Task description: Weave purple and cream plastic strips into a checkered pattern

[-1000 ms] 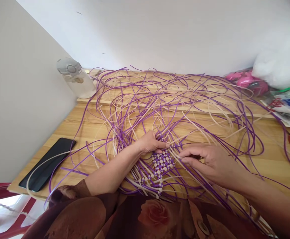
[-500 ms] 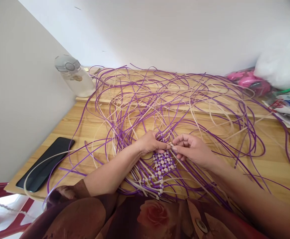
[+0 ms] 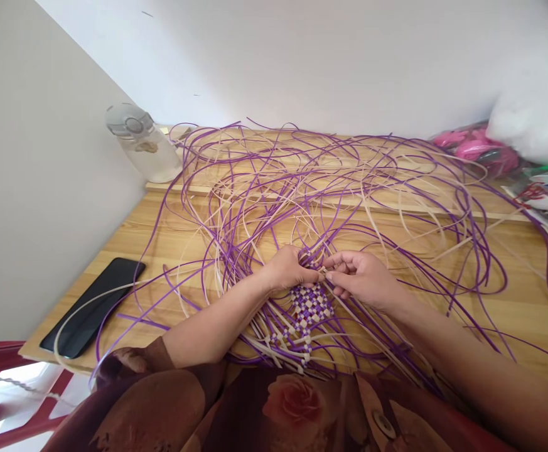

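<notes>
- Both the left hand [image 3: 292, 270] and the right hand [image 3: 361, 276] have a narrow grip; the left one pinches the upper part of the woven piece [image 3: 309, 307], and the right one has its fingertips closed on what looks like a pale strand [image 3: 324, 272], very near the left thumb
- The checkered purple and pale body of the woven piece lies just below this double grip, on the table [image 3: 123, 242], between the hands and the person's front; the exact crossing under the thumb is hidden, so I cannot tell how tight it is
- If the left thumb loses pressure, the newest crossing could, I think, become loose, because the strands look springy and nothing else near the grip presses them down
- If the right hand pulls too strongly, the small squares next to the grip may be drawn out of line, or the pale strand may get a sharp bend
- Many loose purple and pale strands [image 3: 236, 257] spread beyond the grip and to both sides of it, crossing each other; a wrong one of the same colour could easily be taken, or a long one could catch in the others
- Some strands run beneath the forearms, therefore a movement of an elbow could drag the work sideways
- Left of the grip, well apart, one strand crosses the phone [image 3: 95, 304], and a sudden pull might snag there
</notes>
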### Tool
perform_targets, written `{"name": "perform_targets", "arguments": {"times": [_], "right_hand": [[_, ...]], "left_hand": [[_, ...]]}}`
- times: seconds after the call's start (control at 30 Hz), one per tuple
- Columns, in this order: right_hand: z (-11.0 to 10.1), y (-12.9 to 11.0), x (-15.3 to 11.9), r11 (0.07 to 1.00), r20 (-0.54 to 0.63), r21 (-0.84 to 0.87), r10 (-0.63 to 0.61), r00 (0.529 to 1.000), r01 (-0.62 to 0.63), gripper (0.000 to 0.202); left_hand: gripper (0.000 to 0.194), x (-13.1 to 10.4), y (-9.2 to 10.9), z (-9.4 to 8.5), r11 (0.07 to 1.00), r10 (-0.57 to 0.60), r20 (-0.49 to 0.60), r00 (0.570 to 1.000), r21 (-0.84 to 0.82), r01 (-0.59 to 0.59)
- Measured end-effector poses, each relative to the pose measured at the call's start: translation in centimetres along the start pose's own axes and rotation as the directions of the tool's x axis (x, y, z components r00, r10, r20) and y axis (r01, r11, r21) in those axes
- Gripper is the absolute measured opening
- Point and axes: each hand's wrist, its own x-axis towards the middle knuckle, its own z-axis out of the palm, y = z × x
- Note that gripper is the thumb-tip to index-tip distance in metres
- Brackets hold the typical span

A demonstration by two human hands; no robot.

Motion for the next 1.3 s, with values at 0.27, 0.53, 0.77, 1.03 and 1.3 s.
{"name": "perform_targets", "arguments": {"times": [0.27, 0.53, 0.77, 1.03, 1.3], "right_hand": [[0.3, 0.6, -0.2, 0.996, -0.014, 0.037, -0.077, 0.997, 0.078, 0.024], [-0.3, 0.7, -0.4, 0.989, 0.027, 0.145, -0.047, 0.999, 0.043, 0.029], [-0.7, 1.1, -0.2, 0.984, 0.024, 0.176, 0.025, 0.999, -0.029, 0.031], [0.2, 1.2, 0.2, 0.989, -0.068, 0.138, 0.054, 0.996, -0.044, 0.015], [0.3, 1.5, 0.3, 0.989, -0.057, 0.146, 0.041, 0.998, -0.032, 0.018]], "left_hand": [[0.018, 0.0, 0.1, -0.3, 0.997, -0.015, 0.021, 1.000, -0.078, 0.017], [0.025, -0.1, 0.5, -0.2, 0.978, -0.045, 0.040, 0.998, -0.201, 0.052], [0.026, 0.2, -0.2, -0.1, 0.988, -0.033, 0.025, 0.999, -0.151, 0.036], [0.021, 0.3, -0.7, 0.0, 0.999, -0.006, 0.007, 1.000, -0.047, 0.007], [0.017, 0.0, 0.2, 0.3, 0.994, -0.002, -0.050, 0.999, 0.111, 0.008]]}}
